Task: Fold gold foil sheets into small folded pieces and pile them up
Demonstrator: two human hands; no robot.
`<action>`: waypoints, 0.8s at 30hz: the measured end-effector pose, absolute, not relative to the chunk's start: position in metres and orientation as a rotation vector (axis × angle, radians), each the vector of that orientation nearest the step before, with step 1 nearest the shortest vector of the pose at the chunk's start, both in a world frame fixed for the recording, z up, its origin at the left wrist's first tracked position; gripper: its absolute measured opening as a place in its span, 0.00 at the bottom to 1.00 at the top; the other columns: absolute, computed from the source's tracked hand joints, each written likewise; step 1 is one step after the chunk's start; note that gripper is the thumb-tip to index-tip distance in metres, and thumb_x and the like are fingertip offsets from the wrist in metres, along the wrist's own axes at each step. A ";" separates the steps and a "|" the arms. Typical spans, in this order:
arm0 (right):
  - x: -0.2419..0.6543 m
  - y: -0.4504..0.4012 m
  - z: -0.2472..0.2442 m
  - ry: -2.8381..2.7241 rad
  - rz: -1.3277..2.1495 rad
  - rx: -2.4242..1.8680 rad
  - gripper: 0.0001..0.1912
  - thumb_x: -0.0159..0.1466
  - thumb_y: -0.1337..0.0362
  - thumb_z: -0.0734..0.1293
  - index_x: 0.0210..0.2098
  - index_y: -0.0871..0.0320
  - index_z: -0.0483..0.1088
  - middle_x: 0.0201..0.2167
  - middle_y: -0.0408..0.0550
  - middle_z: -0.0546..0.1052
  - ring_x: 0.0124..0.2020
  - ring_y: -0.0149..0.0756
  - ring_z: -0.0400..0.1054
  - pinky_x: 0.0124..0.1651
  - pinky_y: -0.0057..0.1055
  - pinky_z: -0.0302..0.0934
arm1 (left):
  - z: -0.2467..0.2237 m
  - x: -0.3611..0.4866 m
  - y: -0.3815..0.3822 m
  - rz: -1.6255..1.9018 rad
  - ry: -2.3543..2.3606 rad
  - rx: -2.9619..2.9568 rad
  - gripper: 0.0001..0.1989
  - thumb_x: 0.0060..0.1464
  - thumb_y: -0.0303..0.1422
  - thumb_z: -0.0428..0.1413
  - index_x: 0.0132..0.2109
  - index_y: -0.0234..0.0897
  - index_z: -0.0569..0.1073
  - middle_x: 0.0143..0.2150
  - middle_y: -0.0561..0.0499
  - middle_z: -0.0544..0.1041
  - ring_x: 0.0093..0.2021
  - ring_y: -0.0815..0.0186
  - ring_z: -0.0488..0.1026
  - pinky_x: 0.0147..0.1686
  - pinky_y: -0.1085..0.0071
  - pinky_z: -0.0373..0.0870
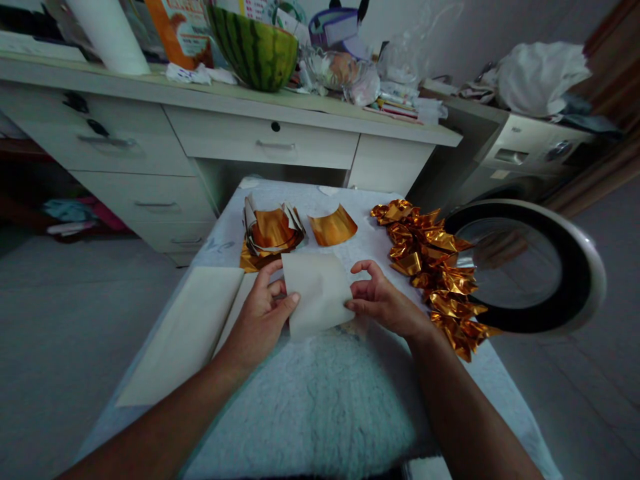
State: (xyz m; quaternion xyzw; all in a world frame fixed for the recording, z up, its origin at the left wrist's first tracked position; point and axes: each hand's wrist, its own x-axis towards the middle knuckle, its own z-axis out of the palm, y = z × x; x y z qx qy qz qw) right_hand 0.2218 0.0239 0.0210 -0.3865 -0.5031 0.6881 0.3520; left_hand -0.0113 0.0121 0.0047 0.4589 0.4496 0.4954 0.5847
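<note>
A white square sheet of paper [319,293] is held up between both hands over the cloth-covered table. My left hand [267,310] pinches its left edge, the thumb on the face toward me. At the opposite edge, my right hand [377,299] has thumb and fingers closed on the paper, with the index finger curled above. Just beyond lies a curled stack of gold-faced paper sheets [274,230], their pale backs showing at the rim. A single gold sheet [334,227] curves beside it. Along the right, folded shiny gold foil pieces [430,267] form a heap.
A long white board or folded sheet [185,333] lies at the table's left. Behind stands a white drawer desk [270,137] bearing half a watermelon [253,50], an orange packet [183,33] and plastic bags. The open washing machine door [530,267] juts out at right.
</note>
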 end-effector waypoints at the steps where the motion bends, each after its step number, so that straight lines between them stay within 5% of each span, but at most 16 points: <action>1: 0.222 0.024 0.020 -1.310 1.777 -1.002 0.29 0.55 0.61 0.75 0.44 0.49 0.52 0.27 0.33 0.71 0.24 0.27 0.65 0.27 0.23 0.56 | 0.003 -0.012 0.012 1.131 1.073 1.097 0.30 0.55 0.35 0.59 0.61 0.45 0.56 0.41 0.51 0.75 0.33 0.65 0.76 0.30 0.70 0.73; 4: 0.224 0.025 0.020 -1.410 1.727 -1.063 0.18 0.58 0.60 0.73 0.39 0.54 0.59 0.25 0.34 0.67 0.22 0.24 0.60 0.24 0.21 0.51 | -0.002 -0.013 0.012 1.055 1.190 1.234 0.32 0.56 0.34 0.57 0.64 0.46 0.53 0.35 0.55 0.73 0.25 0.69 0.72 0.23 0.74 0.68; 8: 0.226 0.026 0.023 -1.536 1.657 -1.185 0.10 0.60 0.60 0.69 0.34 0.59 0.68 0.24 0.37 0.65 0.22 0.23 0.56 0.24 0.23 0.48 | -0.004 -0.014 0.008 1.015 1.387 1.509 0.37 0.56 0.32 0.56 0.67 0.45 0.47 0.31 0.59 0.67 0.25 0.70 0.68 0.26 0.73 0.67; 12: 0.228 0.026 0.024 -1.557 1.653 -1.240 0.09 0.60 0.62 0.66 0.38 0.59 0.70 0.23 0.37 0.65 0.23 0.25 0.56 0.25 0.24 0.49 | -0.001 -0.016 0.007 0.960 1.559 1.877 0.31 0.53 0.30 0.58 0.63 0.41 0.59 0.46 0.48 0.69 0.43 0.60 0.72 0.42 0.62 0.72; 15: 0.230 0.026 0.021 -1.582 1.670 -1.238 0.10 0.59 0.66 0.63 0.40 0.59 0.71 0.24 0.38 0.66 0.23 0.26 0.57 0.26 0.24 0.49 | -0.001 -0.018 0.008 0.932 1.507 2.153 0.22 0.53 0.28 0.57 0.56 0.38 0.69 0.54 0.43 0.68 0.56 0.54 0.66 0.56 0.53 0.66; 24: 0.233 0.025 0.012 -1.824 1.535 -1.169 0.10 0.61 0.67 0.66 0.43 0.57 0.70 0.28 0.40 0.68 0.27 0.27 0.61 0.28 0.24 0.53 | -0.006 -0.015 0.008 0.662 1.179 2.361 0.14 0.64 0.29 0.47 0.51 0.37 0.74 0.54 0.44 0.76 0.56 0.57 0.71 0.57 0.53 0.67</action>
